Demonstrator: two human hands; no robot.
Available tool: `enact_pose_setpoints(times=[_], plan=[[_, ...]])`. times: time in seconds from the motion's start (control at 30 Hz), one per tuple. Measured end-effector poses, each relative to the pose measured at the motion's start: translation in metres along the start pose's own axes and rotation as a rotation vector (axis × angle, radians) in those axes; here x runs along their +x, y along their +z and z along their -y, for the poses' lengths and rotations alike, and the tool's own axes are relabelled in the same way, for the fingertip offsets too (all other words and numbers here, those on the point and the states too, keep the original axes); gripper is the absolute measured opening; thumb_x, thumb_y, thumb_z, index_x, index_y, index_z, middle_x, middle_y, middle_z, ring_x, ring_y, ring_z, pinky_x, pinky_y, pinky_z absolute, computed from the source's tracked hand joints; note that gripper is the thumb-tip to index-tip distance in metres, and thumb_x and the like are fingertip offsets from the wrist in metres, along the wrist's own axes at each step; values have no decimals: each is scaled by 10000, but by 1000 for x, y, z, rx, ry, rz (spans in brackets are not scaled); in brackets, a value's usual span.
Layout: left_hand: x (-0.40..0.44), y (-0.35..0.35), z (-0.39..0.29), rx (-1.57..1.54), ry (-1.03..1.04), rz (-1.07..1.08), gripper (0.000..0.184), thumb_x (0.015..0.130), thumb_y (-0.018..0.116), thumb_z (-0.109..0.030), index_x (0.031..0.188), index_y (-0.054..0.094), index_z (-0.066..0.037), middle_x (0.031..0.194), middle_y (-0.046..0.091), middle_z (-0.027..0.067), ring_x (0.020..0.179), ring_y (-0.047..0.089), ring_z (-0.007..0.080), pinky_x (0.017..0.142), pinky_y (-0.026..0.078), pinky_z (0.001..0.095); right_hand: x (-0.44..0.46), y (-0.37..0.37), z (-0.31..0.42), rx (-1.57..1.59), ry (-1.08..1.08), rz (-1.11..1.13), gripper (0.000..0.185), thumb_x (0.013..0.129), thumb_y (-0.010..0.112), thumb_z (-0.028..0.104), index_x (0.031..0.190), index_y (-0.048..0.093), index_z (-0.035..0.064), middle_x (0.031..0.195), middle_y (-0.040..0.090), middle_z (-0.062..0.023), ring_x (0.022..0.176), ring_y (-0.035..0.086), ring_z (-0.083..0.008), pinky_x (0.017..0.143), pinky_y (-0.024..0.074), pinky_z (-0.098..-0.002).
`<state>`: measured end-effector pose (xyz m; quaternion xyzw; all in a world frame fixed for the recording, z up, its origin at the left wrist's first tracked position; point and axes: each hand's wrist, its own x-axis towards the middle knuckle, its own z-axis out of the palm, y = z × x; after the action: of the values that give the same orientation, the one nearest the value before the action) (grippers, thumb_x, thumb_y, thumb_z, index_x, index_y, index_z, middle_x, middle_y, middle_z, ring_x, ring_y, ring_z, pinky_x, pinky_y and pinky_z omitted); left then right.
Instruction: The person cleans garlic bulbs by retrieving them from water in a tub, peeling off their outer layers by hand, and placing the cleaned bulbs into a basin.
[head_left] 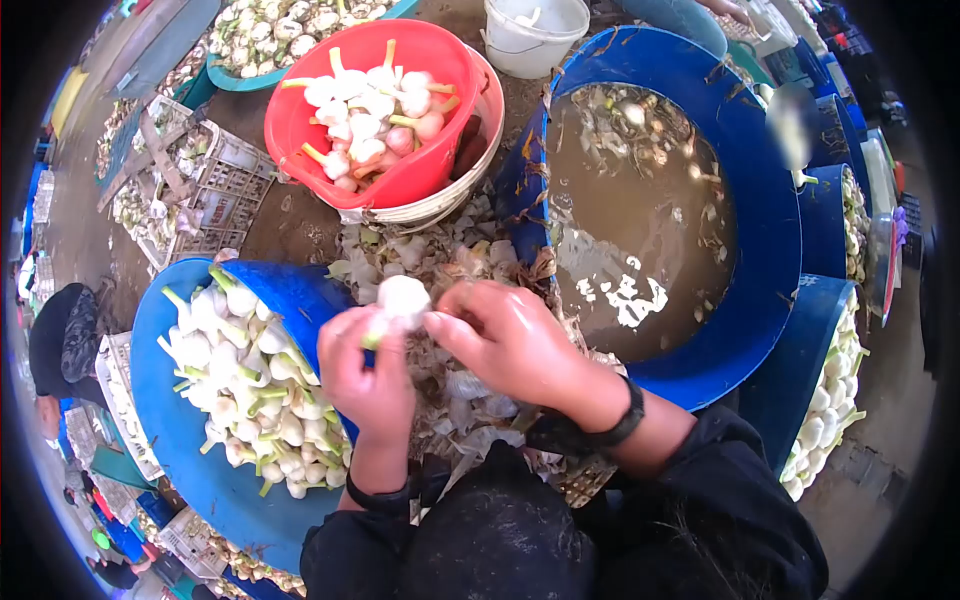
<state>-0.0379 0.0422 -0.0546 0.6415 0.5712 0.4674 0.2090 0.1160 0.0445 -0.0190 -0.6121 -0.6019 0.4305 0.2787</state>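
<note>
My left hand grips a white garlic bulb by its green stem, holding it up in front of me. My right hand is closed beside the bulb, thumb and fingers curled together at its right side. Whether a bit of skin is pinched in them I cannot make out. Below both hands lies a heap of papery garlic peelings. To the left, a blue basin holds many white bulbs with green stems.
A red basin of garlic rests on a stacked bucket. A large blue tub holds murky water and floating skins. Crates stand left, a white bucket behind. A blurred pale bulb appears above the tub's right rim.
</note>
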Motion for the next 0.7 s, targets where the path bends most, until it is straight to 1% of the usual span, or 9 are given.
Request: enact_pose_setpoints(times=[0.03, 0.07, 0.17, 0.23, 0.3, 0.43, 0.5, 0.57, 0.7], plan=[[0, 2, -3, 107, 224, -7, 150, 719, 673, 0, 846, 594, -17, 843, 593, 88, 770, 575, 199, 669, 462, 282, 3, 3, 2, 110, 79, 33, 235, 771, 585, 219, 725, 588, -12, 741, 598, -204, 694, 584, -360, 635, 464, -415], [-4, 3, -1, 121, 280, -37, 199, 690, 693, 2, 865, 600, -20, 840, 592, 104, 756, 574, 250, 670, 464, 306, 6, 10, -2, 182, 8, -50, 193, 775, 601, 160, 738, 570, -26, 590, 548, -144, 508, 499, -204, 518, 427, -332], [-9, 4, 1, 23, 109, -69, 172, 701, 691, 2, 838, 588, -8, 841, 595, 100, 759, 573, 224, 647, 466, 295, 7, 14, -9, 299, 82, -8, 182, 744, 568, 152, 698, 581, -24, 651, 578, -197, 611, 595, -317, 581, 460, -383], [-8, 3, 2, -113, -122, -79, 129, 779, 650, -86, 875, 584, -31, 859, 605, 87, 752, 575, 174, 620, 472, 260, 6, 19, -25, 365, 166, 1, 169, 757, 558, 138, 716, 578, -25, 640, 583, -163, 583, 590, -257, 562, 460, -356], [11, -3, 10, -993, -883, -256, 164, 858, 570, -204, 946, 572, -66, 867, 609, 65, 741, 575, 121, 580, 478, 222, 6, 12, -33, 750, 401, -6, 160, 810, 540, 135, 784, 558, -21, 650, 582, -64, 566, 553, -104, 531, 466, -271], [14, -24, 42, -1647, -1293, -64, 163, 893, 490, -234, 928, 549, -86, 753, 559, 29, 610, 519, 138, 486, 452, 231, 1, -23, -39, 1226, 155, -299, 208, 905, 454, 189, 878, 555, 10, 765, 603, -76, 637, 605, -165, 634, 516, -322], [7, -22, 51, -1565, -1263, -65, 157, 889, 490, -234, 919, 548, -91, 730, 541, 26, 608, 516, 145, 481, 446, 235, 3, -17, -36, 346, -51, 2, 267, 880, 502, 264, 872, 583, 10, 756, 623, -117, 662, 628, -234, 638, 507, -356], [5, -14, 44, -1316, -1160, -8, 160, 892, 485, -241, 898, 545, -93, 729, 538, 28, 638, 533, 152, 498, 446, 253, 1, -4, -17, -127, -56, 158, 365, 813, 591, 336, 966, 589, 4, 810, 609, -183, 770, 610, -322, 673, 474, -398], [11, 10, 17, -1017, -1000, -59, 211, 895, 486, -294, 911, 539, -90, 799, 588, 25, 675, 577, 141, 558, 476, 274, 14, 18, -19, 157, -173, 262, 259, 857, 524, 255, 808, 543, 2, 726, 567, -202, 712, 560, -377, 624, 443, -423]])
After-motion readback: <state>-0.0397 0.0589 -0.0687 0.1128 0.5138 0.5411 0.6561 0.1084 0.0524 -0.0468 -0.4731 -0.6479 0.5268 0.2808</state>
